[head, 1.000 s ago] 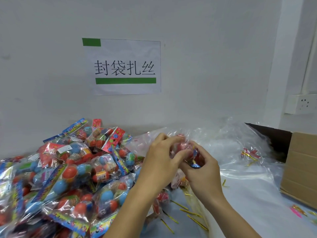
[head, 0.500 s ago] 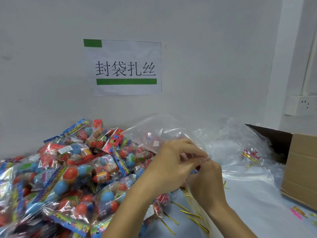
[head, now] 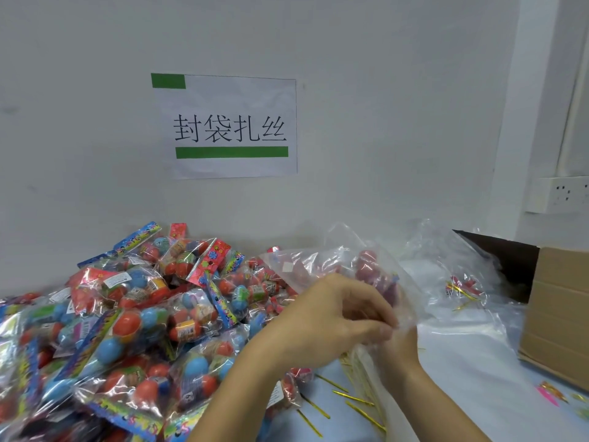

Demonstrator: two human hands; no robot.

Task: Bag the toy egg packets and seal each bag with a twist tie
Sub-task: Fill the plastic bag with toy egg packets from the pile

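1. My left hand [head: 331, 317] pinches the clear bag [head: 322, 266] at its mouth; a reddish egg packet [head: 376, 275] sits inside.
2. My right hand [head: 400, 346] is mostly hidden behind it; I cannot tell its grip.
3. The wall sign [head: 228, 129] reads 封袋扎丝.
4. Roughly six gold twist ties [head: 353, 400] lie loose below; the packet heap [head: 127, 320] crowds the left and a cardboard box [head: 561, 314] the right.

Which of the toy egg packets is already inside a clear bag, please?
The reddish packet above the left hand; it shows through the clear bag, unlike the heaped packets.

Left hand [head: 331, 320] and right hand [head: 400, 342] meet, fingers curled in a pinching grip.
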